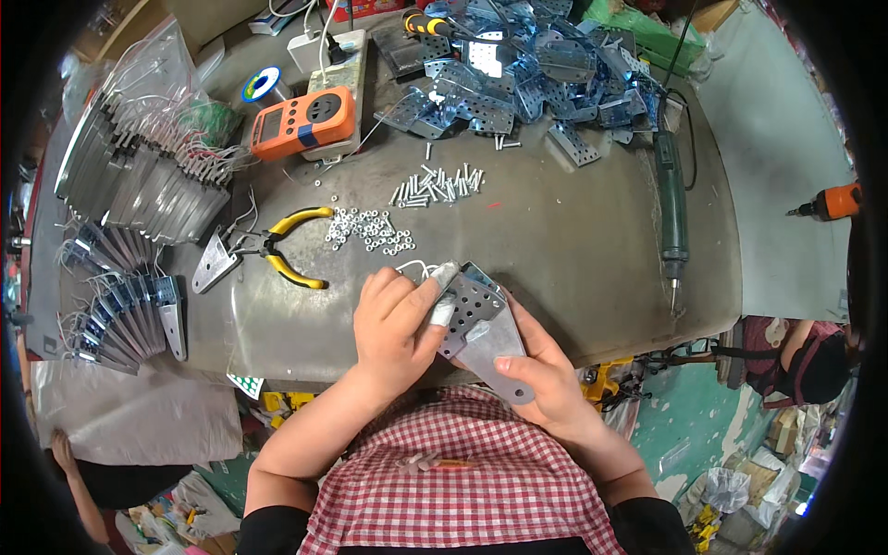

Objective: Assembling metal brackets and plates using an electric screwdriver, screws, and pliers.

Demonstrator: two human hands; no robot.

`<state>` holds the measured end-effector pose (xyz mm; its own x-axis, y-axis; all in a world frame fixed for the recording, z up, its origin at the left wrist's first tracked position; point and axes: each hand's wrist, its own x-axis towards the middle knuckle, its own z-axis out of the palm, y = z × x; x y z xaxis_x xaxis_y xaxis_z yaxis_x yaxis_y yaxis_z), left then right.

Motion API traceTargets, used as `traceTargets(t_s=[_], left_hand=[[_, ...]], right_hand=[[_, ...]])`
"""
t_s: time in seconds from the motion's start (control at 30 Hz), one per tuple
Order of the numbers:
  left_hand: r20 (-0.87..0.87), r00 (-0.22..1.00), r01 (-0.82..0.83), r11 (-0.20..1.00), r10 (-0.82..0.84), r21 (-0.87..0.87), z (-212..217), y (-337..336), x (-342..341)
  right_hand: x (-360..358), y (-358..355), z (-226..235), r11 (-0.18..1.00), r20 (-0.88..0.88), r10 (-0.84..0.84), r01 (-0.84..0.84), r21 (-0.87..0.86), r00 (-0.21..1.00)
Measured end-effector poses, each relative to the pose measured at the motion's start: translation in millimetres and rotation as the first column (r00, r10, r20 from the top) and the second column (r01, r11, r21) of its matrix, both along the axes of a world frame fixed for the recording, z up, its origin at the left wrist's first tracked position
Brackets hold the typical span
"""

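Over the near edge of the workbench, my right hand [548, 375] grips a flat grey metal plate [492, 356] with a hole in its rounded end. Against that plate sits a perforated metal cover [469, 303] with rows of round holes, tilted in front of me. My left hand [400, 319], white wrapping on its fingertips, is closed at the cover's left edge. White wires [413, 265] come out beside its fingers. Just beyond lie a pile of small nuts [365, 231], a heap of screws [437, 187] and yellow-handled pliers [298, 250] with spread handles, next to another grey plate [215, 263].
Blue perforated covers [518, 79] are heaped at the back. An orange multimeter [305, 122] and solder spool [263, 85] stand left of them. Stacked wired plates [139, 176] fill the left. At right are a green electric screwdriver [671, 194] and an orange tool [837, 202].
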<state>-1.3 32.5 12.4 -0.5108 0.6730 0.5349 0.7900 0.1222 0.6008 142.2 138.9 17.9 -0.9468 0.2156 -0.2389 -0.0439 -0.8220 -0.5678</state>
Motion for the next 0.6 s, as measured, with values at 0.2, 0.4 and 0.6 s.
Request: traceTargets(t_s=[0.2, 0.4, 0.6], left_hand=[[-0.084, 0.984, 0.158, 0.987, -0.160, -0.025, 4.1, -1.5, -15.4], [-0.293, 0.954, 0.049, 0.998, -0.056, -0.032, 10.3, 1.6, -14.6], [0.423, 0.898, 0.051, 0.985, -0.117, 0.164, 5.4, -19.1, -7.4]], right_hand=[[-2.0, 5.8, 5.3, 0.995, -0.027, 0.081, -0.082, -0.057, 0.996], [-9.2, 4.8, 1.6, 0.997, -0.071, 0.054, -0.057, -0.053, 0.996], [1.8, 9.2, -1.5, 0.998, -0.016, -0.030, 0.031, 0.061, 0.999]])
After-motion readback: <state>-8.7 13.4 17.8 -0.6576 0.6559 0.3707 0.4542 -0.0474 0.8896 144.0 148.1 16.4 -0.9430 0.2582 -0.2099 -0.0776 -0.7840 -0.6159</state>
